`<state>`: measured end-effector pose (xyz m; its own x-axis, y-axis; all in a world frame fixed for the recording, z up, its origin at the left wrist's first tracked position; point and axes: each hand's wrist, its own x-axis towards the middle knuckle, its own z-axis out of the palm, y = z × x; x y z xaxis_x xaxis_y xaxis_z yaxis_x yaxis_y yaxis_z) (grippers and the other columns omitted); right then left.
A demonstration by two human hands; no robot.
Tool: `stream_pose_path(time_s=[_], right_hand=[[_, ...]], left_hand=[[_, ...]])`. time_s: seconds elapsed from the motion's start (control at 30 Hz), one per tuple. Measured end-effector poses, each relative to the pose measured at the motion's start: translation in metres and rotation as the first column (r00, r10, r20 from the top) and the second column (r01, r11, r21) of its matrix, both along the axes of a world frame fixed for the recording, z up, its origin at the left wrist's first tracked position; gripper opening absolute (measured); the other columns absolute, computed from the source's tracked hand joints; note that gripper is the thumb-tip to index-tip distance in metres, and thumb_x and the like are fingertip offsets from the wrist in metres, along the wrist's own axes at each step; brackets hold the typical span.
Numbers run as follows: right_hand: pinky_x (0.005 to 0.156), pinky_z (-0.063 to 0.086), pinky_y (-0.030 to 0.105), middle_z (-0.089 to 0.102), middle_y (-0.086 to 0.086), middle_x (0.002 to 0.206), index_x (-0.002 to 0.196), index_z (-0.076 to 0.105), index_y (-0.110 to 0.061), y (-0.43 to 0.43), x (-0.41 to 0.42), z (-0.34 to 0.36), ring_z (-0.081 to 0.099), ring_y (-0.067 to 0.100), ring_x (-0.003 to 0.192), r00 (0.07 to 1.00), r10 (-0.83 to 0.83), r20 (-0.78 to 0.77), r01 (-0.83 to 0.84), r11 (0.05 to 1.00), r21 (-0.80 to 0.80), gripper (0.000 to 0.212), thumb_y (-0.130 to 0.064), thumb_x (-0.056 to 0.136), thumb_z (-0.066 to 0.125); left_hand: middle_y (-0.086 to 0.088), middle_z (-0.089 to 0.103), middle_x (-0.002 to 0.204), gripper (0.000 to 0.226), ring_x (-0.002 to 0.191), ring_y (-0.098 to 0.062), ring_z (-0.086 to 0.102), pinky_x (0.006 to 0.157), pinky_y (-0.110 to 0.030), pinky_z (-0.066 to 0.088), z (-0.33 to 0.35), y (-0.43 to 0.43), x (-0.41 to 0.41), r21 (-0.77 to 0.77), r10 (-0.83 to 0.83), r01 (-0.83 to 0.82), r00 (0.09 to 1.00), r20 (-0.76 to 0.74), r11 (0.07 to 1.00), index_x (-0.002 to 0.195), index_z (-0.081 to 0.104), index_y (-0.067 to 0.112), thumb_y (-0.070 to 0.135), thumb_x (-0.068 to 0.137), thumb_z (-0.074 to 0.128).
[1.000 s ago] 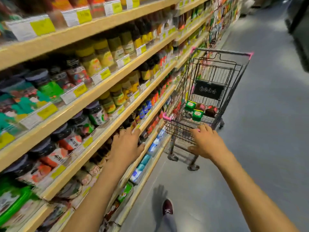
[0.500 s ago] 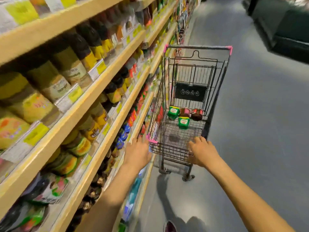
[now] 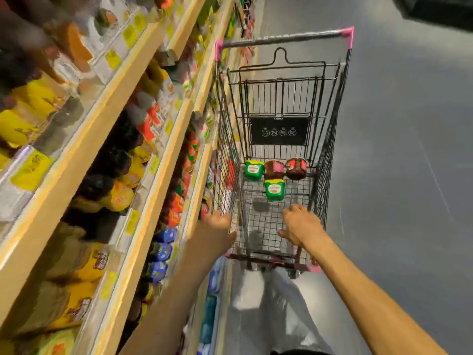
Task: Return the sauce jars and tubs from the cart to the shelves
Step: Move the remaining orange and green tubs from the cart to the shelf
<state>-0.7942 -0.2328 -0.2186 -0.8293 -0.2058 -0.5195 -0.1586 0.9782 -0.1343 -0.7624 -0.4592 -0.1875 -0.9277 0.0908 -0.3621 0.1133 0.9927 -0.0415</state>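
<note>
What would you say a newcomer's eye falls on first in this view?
The black wire cart with pink corners fills the centre, beside packed shelves on the left. At its far end sit two green tubs and two dark red-labelled jars. The left hand and right hand are at its near end.

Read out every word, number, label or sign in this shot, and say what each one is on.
Nothing here can be read as text.
The black placard on the cart: four round symbols, no legible words.
The green tubs: red oval labels, lettering too blurred.
The jars: labels too blurred.
The yellow tags on the shelves: print too blurred.
</note>
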Motion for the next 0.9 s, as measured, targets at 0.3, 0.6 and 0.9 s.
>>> stream_pose_path(time_s=[0.3,0.6,0.9], right_hand=[[0.105,0.041,0.049,0.043,0.015,0.146,0.144,0.042,-0.012,0.005,-0.135,-0.068,0.038,0.034,0.137,0.982,-0.091,0.163,0.084,0.995,0.047,0.058,-0.032,0.095,0.063],[0.110,0.037,0.045,0.037,0.013,0.152,0.147,0.037,-0.011,-0.004,-0.211,-0.135,0.035,0.033,0.140,0.921,-0.224,0.317,0.212,0.975,0.072,0.067,-0.043,0.094,0.063],[0.112,0.035,0.043,0.033,0.019,0.152,0.151,0.025,-0.002,-0.023,-0.242,-0.253,0.030,0.035,0.143,0.801,-0.490,0.345,0.534,0.845,-0.039,0.078,-0.044,0.095,0.061]], left_hand=[[-0.011,0.061,0.130,0.051,0.120,-0.030,0.055,0.094,-0.041,0.048,-0.062,0.029,-0.164,0.105,0.080,-0.103,0.975,0.206,0.989,0.137,0.051,0.015,0.044,0.095,0.054],[-0.017,0.064,0.123,0.048,0.113,-0.036,0.060,0.088,-0.043,0.050,-0.143,0.025,-0.287,0.229,0.211,-0.298,0.916,0.341,0.927,0.133,0.051,0.006,0.036,0.097,0.058],[-0.020,0.054,0.130,0.057,0.122,-0.038,0.053,0.095,-0.044,0.046,-0.268,0.024,-0.360,0.229,0.335,-0.436,0.865,0.373,0.870,0.137,0.043,0.005,0.035,0.094,0.062]])
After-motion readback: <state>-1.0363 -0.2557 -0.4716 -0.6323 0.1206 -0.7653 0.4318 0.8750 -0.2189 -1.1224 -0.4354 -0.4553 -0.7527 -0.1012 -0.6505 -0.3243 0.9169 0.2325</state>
